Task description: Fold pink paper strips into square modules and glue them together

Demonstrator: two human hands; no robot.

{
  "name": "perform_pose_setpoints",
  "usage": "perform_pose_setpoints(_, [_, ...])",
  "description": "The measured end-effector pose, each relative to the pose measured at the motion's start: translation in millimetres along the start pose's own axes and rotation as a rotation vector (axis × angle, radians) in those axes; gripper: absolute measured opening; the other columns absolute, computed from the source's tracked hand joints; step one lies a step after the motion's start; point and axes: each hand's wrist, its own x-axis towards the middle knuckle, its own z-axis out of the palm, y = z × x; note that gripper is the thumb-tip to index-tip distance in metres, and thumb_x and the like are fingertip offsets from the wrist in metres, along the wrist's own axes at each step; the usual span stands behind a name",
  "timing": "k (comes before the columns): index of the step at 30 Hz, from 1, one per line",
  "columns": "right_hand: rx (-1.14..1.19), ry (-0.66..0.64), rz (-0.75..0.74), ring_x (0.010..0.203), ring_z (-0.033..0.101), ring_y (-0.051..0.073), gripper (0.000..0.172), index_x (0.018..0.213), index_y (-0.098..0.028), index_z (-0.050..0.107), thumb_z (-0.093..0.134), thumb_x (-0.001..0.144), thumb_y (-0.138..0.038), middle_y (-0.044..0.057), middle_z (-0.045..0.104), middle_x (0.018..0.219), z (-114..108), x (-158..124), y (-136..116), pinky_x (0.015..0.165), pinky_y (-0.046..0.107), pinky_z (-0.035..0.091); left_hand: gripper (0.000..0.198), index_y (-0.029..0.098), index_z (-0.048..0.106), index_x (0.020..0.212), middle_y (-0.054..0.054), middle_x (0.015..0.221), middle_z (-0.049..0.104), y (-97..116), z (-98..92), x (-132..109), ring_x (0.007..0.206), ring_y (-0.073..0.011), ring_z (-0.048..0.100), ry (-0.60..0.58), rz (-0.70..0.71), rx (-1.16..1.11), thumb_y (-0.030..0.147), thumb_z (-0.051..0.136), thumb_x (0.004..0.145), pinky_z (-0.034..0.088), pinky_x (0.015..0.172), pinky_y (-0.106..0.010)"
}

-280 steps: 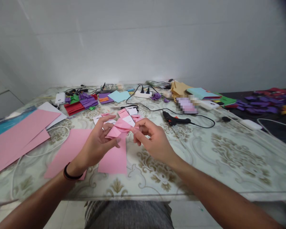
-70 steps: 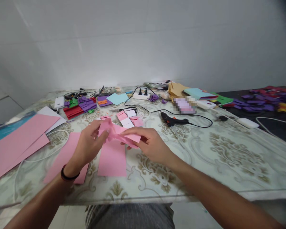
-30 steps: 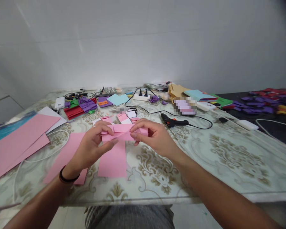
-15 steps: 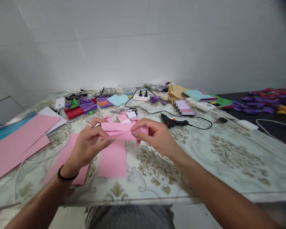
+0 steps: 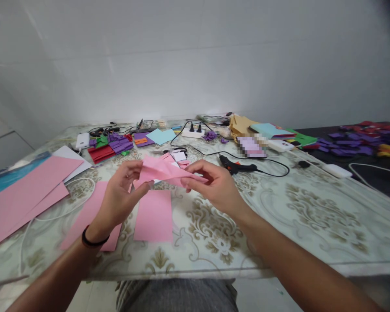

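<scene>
Over the table (image 5: 247, 247), btwn both hands, is the bent pink paper (image 5: 159, 169). R hand (image 5: 212, 184) pinches one end; L hand (image 5: 120, 190) seems to hold the other, thumb by the low flap. Looks like a folding step; can't tell if it's opening or closing. Next move prob. needs both ends even & a soft press. L fingertips are hard to see; pink & white bits (image 5: 179, 156) behind are part hid.
</scene>
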Motion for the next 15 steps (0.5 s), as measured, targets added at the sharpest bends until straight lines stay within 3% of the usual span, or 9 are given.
perform_pose_setpoints(3, [-0.171, 0.123, -0.245, 0.085, 0.07, 0.018, 0.013, 0.088, -0.021, 0.073, 0.077, 0.086, -0.01, 0.002, 0.071, 0.089, -2, 0, 0, 0.078, 0.032, 0.057, 0.028, 0.022, 0.061, 0.11, -0.004, 0.11, 0.065, 2, -2.7, 1, 0.097, -0.017, 0.066, 0.064, -0.073, 0.154, 0.029, 0.077, 0.088, 0.055, 0.082, -0.028])
perform_pose_setpoints(5, [-0.301, 0.178, -0.412, 0.091, 0.069, 0.02, 0.018, 0.091, -0.022, 0.074, 0.075, 0.086, -0.005, 0.004, 0.071, 0.094, -1, -1, -1, 0.083, 0.035, 0.056, 0.019, 0.019, 0.065, 0.094, -0.003, 0.096, 0.066, 8, -2.3, -1, 0.088, -0.0164, 0.064, -0.084, -0.164, 0.248, 0.038, 0.067, 0.096, 0.052, 0.078, -0.028])
perform_pose_setpoints(7, [-0.402, 0.176, -0.534, 0.091, 0.068, 0.021, 0.019, 0.094, -0.023, 0.074, 0.073, 0.088, -0.005, 0.005, 0.07, 0.095, 3, -5, -2, 0.081, 0.037, 0.056, 0.034, 0.017, 0.069, 0.085, -0.004, 0.086, 0.068, 15, 0.6, -6, 0.083, -0.017, 0.064, -0.32, -0.203, 0.241, 0.045, 0.057, 0.101, 0.05, 0.076, -0.029])
perform_pose_setpoints(9, [-0.457, 0.125, -0.617, 0.092, 0.068, 0.022, 0.019, 0.098, -0.023, 0.073, 0.072, 0.09, -0.006, 0.007, 0.069, 0.096, 9, -9, -2, 0.081, 0.039, 0.057, 0.042, 0.017, 0.073, 0.088, -0.005, 0.086, 0.072, 21, 4.9, -11, 0.082, -0.0181, 0.066, -0.445, -0.225, 0.149, 0.051, 0.053, 0.102, 0.05, 0.074, -0.03])
perform_pose_setpoints(12, [-0.463, 0.005, -0.664, 0.095, 0.068, 0.022, 0.021, 0.105, -0.023, 0.071, 0.068, 0.093, -0.005, 0.008, 0.07, 0.1, 21, -15, -1, 0.083, 0.04, 0.058, 0.049, 0.015, 0.074, 0.076, -0.006, 0.077, 0.073, 23, 10.1, -14, 0.074, -0.0186, 0.066, -0.383, -0.307, 0.113, 0.054, 0.055, 0.1, 0.05, 0.071, -0.03])
perform_pose_setpoints(15, [-0.424, -0.12, -0.619, 0.105, 0.067, 0.022, 0.03, 0.11, -0.022, 0.07, 0.06, 0.094, 0.001, 0.01, 0.069, 0.11, 27, -19, 1, 0.09, 0.041, 0.059, 0.046, 0.015, 0.071, 0.065, -0.005, 0.069, 0.073, 19, 10.9, -12, 0.068, -0.018, 0.066, -0.283, -0.379, 0.076, 0.048, 0.062, 0.096, 0.05, 0.068, -0.029])
